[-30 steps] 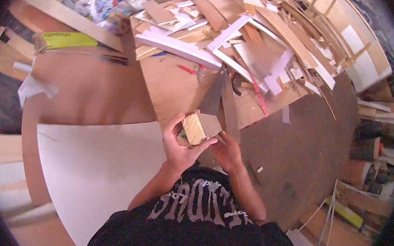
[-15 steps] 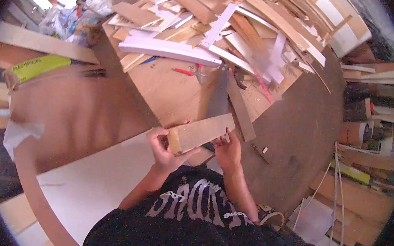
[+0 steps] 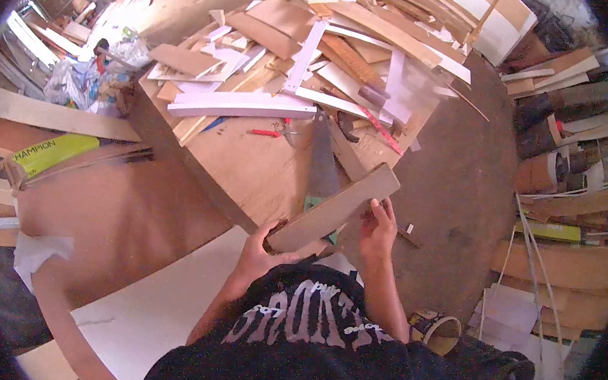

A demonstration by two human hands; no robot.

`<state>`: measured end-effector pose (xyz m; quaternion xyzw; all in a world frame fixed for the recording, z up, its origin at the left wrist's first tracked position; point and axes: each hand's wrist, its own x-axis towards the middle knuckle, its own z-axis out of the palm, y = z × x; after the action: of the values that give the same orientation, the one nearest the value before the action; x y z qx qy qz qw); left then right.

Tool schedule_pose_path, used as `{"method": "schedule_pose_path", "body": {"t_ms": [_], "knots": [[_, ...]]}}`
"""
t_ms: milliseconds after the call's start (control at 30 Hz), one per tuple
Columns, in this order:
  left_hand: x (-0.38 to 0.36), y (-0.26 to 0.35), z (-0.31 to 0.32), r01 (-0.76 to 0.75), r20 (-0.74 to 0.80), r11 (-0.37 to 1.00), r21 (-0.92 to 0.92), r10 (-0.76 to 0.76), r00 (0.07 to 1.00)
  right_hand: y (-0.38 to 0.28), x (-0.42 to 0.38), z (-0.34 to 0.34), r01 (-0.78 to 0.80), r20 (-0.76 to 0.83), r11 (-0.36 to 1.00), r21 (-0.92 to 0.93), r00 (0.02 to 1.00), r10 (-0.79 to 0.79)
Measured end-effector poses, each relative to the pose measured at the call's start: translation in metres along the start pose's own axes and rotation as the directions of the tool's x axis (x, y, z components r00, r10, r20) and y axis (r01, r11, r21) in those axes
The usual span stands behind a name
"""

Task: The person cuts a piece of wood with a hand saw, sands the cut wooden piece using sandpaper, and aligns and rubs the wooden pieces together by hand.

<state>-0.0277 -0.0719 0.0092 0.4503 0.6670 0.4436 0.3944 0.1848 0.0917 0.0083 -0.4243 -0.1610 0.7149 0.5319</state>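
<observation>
A short, thick wooden block (image 3: 335, 208) is held tilted in front of my chest, its right end higher. My left hand (image 3: 255, 254) is closed around its lower left end. My right hand (image 3: 379, 228) has its fingertips against the face near the upper right end. Behind the block, a handsaw (image 3: 321, 166) lies on the worktable (image 3: 241, 167). Part of its green handle shows under the block, and the rest is hidden. A narrow board (image 3: 344, 150) lies beside the saw blade, partly covered by the block.
Red-handled pliers (image 3: 273, 132) lie on the table below a heap of wood offcuts (image 3: 266, 30). A pale purple board (image 3: 243, 105) fronts the heap. To the left are a large white panel (image 3: 159, 307) and a yellow-green labelled package (image 3: 57, 156). A bucket (image 3: 443, 333) stands at lower right.
The block has turned, its right end swinging up and to the right, and a different face shows. My right hand has shifted right with it. The camera view has shifted too.
</observation>
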Motion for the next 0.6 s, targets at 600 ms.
{"method": "schedule_pose_path", "body": {"t_ms": [600], "knots": [[0.017, -0.006, 0.064, 0.044, 0.023, 0.941, 0.335, -0.055, 0.998, 0.022, -0.003, -0.022, 0.241, 0.068, 0.855, -0.460, 0.969, -0.236]]}}
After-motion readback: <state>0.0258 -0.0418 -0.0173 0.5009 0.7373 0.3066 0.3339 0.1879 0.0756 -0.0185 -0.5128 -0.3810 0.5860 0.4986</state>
